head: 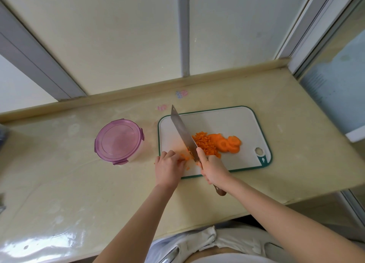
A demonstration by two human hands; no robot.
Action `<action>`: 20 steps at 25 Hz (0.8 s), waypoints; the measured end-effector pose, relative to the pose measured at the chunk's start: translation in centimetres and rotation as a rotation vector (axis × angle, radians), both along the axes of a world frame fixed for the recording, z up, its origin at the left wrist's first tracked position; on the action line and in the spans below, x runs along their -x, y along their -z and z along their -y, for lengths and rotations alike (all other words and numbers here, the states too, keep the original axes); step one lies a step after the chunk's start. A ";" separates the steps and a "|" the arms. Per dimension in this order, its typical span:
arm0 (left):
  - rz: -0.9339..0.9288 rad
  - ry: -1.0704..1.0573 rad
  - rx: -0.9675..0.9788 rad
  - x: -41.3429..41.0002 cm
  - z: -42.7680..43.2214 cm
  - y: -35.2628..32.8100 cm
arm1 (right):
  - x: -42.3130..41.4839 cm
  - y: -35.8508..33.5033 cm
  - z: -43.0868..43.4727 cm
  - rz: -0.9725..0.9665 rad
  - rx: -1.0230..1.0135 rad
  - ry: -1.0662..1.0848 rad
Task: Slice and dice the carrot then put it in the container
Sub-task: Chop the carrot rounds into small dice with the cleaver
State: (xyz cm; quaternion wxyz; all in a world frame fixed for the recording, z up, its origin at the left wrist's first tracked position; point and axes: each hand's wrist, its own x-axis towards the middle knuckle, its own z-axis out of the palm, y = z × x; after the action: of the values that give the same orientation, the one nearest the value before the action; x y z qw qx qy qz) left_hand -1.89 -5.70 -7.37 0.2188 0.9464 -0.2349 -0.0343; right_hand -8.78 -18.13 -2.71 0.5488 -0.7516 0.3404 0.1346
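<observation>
A white cutting board (221, 122) with a green rim lies on the counter. On it are a heap of diced carrot (206, 143) and several round carrot slices (230, 144) to its right. My right hand (212, 169) grips the wooden handle of a broad knife (182, 133), whose blade slants across the board's left half. My left hand (169, 169) presses small carrot pieces (184, 157) against the board just left of the blade. A round container (118, 141) with a purple clip lid stands shut on the counter, left of the board.
The cream counter (79, 183) ends at a raised back ledge (138, 88) under a window. Its right edge drops off beside a white appliance (335, 96). Small stickers (181, 93) mark the counter behind the board.
</observation>
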 end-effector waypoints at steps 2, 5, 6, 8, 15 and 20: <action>-0.015 0.004 0.046 -0.1 -0.2 0.0 | 0.2 -0.4 0.1 0.018 0.003 0.009; 0.031 -0.045 0.031 -0.4 -0.9 0.6 | 0.6 -1.2 0.4 0.025 0.017 -0.041; 0.041 -0.079 0.007 -0.5 -1.1 0.7 | 0.7 -1.3 0.3 0.021 0.014 -0.061; 0.002 -0.126 -0.026 -0.6 -1.3 0.7 | 1.0 -1.2 -0.1 0.002 0.022 -0.105; -0.068 -0.133 -0.050 -0.9 -0.7 -0.1 | 0.7 -0.1 -1.3 -0.072 0.217 -0.201; -0.132 -0.085 0.000 -1.0 -0.1 -0.1 | 0.0 0.2 -1.4 -0.033 0.232 -0.215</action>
State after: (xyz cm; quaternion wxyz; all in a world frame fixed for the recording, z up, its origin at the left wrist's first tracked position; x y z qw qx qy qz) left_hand -0.93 -5.61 -7.23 0.2349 0.9513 -0.1795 -0.0875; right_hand -8.79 -16.78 -2.91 0.4350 -0.8396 0.2804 0.1648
